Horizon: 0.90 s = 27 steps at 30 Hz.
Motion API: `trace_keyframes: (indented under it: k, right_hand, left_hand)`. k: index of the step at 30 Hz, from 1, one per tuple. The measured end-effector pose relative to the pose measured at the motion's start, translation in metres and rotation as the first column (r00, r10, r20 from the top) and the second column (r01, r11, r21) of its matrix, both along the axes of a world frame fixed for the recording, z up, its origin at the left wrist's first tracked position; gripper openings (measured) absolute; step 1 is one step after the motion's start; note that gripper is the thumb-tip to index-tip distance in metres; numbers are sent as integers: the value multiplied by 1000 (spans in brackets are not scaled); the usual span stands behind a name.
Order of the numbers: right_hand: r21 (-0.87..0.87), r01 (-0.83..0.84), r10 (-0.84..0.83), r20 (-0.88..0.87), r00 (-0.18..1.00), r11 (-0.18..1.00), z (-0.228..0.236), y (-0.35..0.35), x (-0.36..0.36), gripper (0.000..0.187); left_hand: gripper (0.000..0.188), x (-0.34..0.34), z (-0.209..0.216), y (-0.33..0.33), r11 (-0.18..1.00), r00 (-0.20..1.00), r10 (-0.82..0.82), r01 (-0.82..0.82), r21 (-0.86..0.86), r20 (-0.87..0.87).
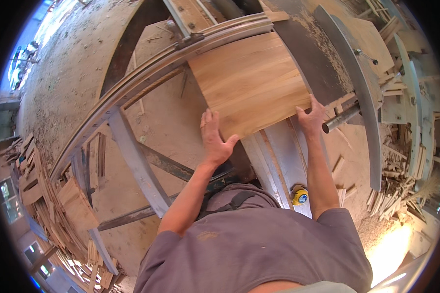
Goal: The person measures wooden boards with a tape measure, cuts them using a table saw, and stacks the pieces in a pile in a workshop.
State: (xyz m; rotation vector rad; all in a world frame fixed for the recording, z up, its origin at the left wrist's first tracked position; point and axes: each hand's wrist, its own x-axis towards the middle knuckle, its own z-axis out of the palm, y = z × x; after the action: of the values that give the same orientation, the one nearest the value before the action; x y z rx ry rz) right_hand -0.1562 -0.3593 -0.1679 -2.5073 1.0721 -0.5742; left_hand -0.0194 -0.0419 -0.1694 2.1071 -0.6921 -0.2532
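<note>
A square light-brown wooden panel [249, 80] lies flat before me, its far edge along a long metal rail [200, 46]. At its near left corner is my left hand [216, 137], thumb by the near edge and fingers along the left side. My right hand [312, 117] grips the near right corner, with the thumb toward the near edge and the fingers on the right side. The undersides of both grips are hidden. Beneath the panel's near edge runs a grey metal sliding table [278, 146] with lengthwise grooves.
A yellow tape measure [299, 195] rests on the metal table near my right forearm. Right of the panel, a metal bar [341, 117] juts out beside a long grey rail [366, 97]. Scrap wood is heaped at far left and right. A metal frame leg [137, 161] stands left.
</note>
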Motion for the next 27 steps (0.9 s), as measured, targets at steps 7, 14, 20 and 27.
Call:
trace_keyframes:
  k: [7, 14, 20, 27]
  right_hand:
    - [239, -30, 36, -17, 999, 971, 29, 111, -98, 62]
    - [199, 29, 33, -302, 953, 980, 70, 175, -197, 66]
    - [226, 121, -27, -382, 924, 967, 53, 198, -247, 66]
    - [673, 221, -214, -95, 972, 705, 62, 163, -190, 54]
  left_hand:
    - [79, 19, 7, 27, 917, 871, 378, -398, 1, -315]
    - [71, 2, 6, 91, 907, 802, 372, -422, -3, -467]
    - [48, -34, 39, 52, 976, 976, 217, -217, -11, -1]
    - [44, -62, 87, -29, 809, 790, -588, 574, -127, -175]
